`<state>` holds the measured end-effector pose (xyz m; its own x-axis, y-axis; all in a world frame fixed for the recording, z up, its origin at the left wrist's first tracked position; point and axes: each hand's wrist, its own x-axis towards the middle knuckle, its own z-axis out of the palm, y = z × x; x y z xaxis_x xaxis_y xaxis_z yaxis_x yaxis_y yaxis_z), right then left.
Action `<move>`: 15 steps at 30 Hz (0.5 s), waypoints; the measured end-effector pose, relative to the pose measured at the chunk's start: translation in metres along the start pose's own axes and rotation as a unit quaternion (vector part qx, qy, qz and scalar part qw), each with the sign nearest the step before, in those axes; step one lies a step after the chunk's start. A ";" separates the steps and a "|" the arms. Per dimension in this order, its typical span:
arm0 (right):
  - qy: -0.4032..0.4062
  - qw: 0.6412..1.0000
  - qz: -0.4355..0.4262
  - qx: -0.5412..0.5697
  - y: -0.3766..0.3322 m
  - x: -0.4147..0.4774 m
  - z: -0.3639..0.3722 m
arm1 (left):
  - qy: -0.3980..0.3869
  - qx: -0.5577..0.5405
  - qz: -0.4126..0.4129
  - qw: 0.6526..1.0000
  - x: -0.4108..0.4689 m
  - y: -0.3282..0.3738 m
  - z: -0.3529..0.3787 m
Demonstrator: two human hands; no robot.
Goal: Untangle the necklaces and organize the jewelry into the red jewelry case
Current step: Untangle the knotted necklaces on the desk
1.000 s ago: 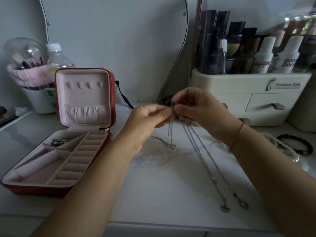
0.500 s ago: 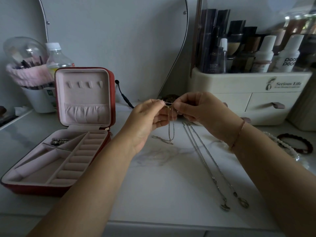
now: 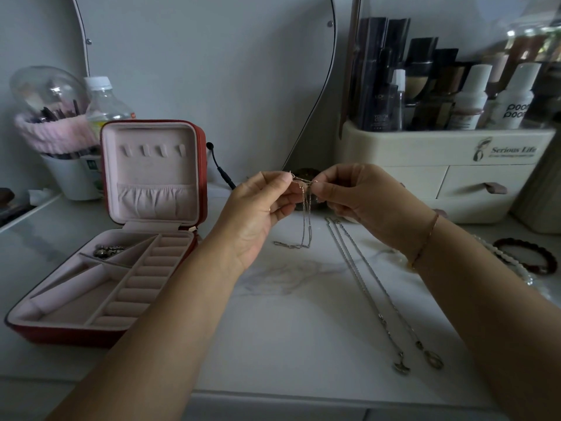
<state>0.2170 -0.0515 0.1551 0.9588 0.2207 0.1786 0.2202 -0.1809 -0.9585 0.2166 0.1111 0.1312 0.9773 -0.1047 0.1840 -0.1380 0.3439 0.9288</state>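
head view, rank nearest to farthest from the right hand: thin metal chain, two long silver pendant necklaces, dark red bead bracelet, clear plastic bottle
1. thin metal chain, pinched in the right hand
2. two long silver pendant necklaces, just below it
3. dark red bead bracelet, far right
4. clear plastic bottle, back left

The scene is dim and grey, under soft, even light that leaves no hard shadows on the marble table (image 3: 303,323). Brighter daylight shows at the far right behind the bottles (image 3: 469,98), where the clear cover (image 3: 516,28) looks hazy and washed out. Wide-angle bending stretches whatever lies near the lower corners. The thin chain (image 3: 306,221) shows only faintly, and its links are too fine to make out.
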 end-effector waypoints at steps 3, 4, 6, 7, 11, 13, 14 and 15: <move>-0.008 0.999 0.005 0.044 -0.001 -0.001 0.001 | -0.011 -0.014 -0.016 1.000 0.000 0.000 0.000; -0.012 0.998 0.007 0.059 -0.001 -0.001 0.001 | -0.019 -0.015 -0.022 0.999 -0.001 0.000 0.000; -0.021 0.996 0.010 0.086 -0.002 -0.001 0.001 | -0.042 -0.012 -0.034 0.998 -0.002 0.001 0.000; -0.025 0.995 0.010 0.095 -0.003 -0.002 0.000 | -0.054 -0.006 -0.038 0.998 -0.003 0.001 0.001; -0.034 0.993 -0.009 0.116 -0.002 -0.002 -0.001 | -0.084 0.030 -0.044 0.995 -0.005 0.001 0.002; -0.034 0.991 -0.017 0.129 -0.002 -0.001 -0.002 | -0.083 0.044 -0.041 0.995 -0.004 0.000 0.001; -0.033 0.991 -0.019 0.132 -0.002 -0.001 -0.003 | -0.080 0.046 -0.038 0.995 -0.004 0.000 0.001; -0.031 0.991 -0.022 0.131 -0.002 -0.001 -0.003 | -0.075 0.048 -0.037 0.995 -0.004 -0.001 0.001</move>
<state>0.2167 -0.0544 0.1573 0.9349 0.2830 0.2144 0.1985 0.0838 -0.9765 0.2129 0.1108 0.1302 0.9511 -0.2676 0.1544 -0.0891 0.2409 0.9664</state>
